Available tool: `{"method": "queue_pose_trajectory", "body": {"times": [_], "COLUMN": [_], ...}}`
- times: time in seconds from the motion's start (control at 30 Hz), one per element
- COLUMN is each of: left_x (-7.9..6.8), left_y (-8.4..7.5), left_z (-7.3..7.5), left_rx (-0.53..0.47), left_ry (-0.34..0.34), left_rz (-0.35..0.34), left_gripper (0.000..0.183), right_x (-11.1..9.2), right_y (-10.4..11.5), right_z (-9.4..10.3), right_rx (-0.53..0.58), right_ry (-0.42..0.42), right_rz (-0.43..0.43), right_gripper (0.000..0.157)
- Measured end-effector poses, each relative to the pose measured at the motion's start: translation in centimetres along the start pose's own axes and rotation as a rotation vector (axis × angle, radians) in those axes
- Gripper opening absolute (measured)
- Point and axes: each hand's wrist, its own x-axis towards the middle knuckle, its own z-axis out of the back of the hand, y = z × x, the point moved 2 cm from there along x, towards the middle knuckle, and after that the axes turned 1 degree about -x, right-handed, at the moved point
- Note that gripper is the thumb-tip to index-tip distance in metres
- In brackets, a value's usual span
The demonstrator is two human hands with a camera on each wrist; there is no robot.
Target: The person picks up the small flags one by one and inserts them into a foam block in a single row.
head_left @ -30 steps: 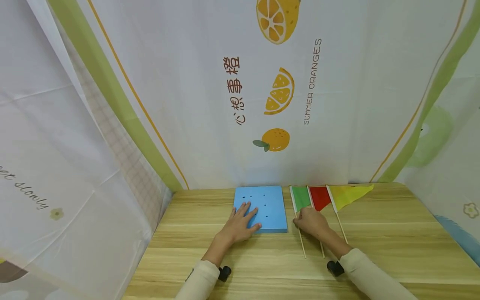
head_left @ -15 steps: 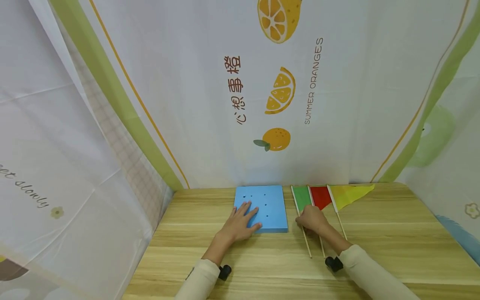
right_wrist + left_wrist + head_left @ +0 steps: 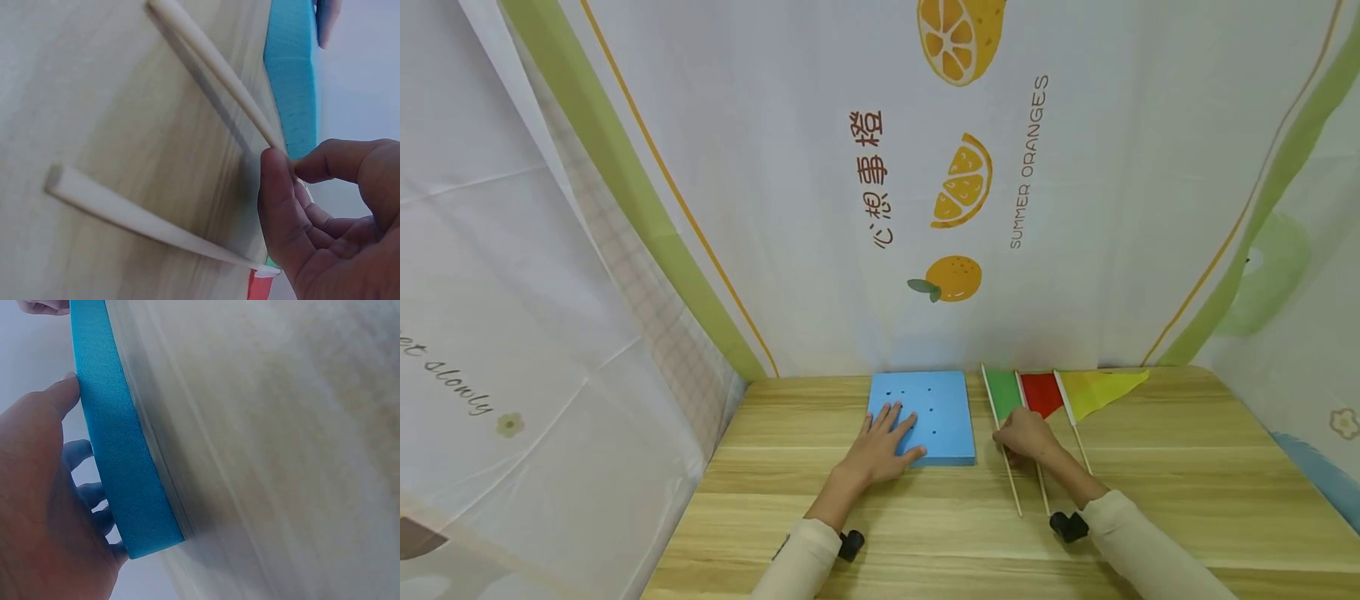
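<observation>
A blue foam block [image 3: 951, 437] with several small holes in its top lies near the table's back edge. My left hand [image 3: 880, 454] rests on its front left part with spread fingers; in the left wrist view the thumb [image 3: 65, 394] touches the block's upper edge. With thumb and forefinger my right hand [image 3: 1026, 433] pinches the thin wooden stick [image 3: 225, 72] of a green flag [image 3: 1002, 392]. That stick hangs over its own shadow in the right wrist view. Beside it lie a red flag [image 3: 1040, 393], its stick partly hidden under my right hand, and a yellow pennant flag [image 3: 1101, 392].
The wood-grain table [image 3: 1210, 475] ends at the back against a white curtain [image 3: 1075, 275] printed with oranges. More curtain [image 3: 550, 333] hangs along the left side. A black camera piece [image 3: 1069, 527] sits at my right wrist, another [image 3: 851, 546] at my left.
My right hand has shifted slightly right with the green flag, bringing its stick nearer to the red flag's. The green flag's top end now sits a little higher in view. My left hand stays put.
</observation>
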Motion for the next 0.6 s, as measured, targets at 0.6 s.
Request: {"method": "queue_pose_trajectory", "body": {"times": [0.6], "left_x": [-0.6], "left_y": [0.5], "left_z": [0.3], "left_rx": [0.047], "left_ry": [0.036], "left_rz": [-0.029], "left_gripper": [0.074], "right_x": [-1.0], "right_y": [2.4], "right_z": [2.0], "right_rx": [0.176], "right_ry": [-0.049], "right_rz": [0.064], "right_gripper": [0.019]}}
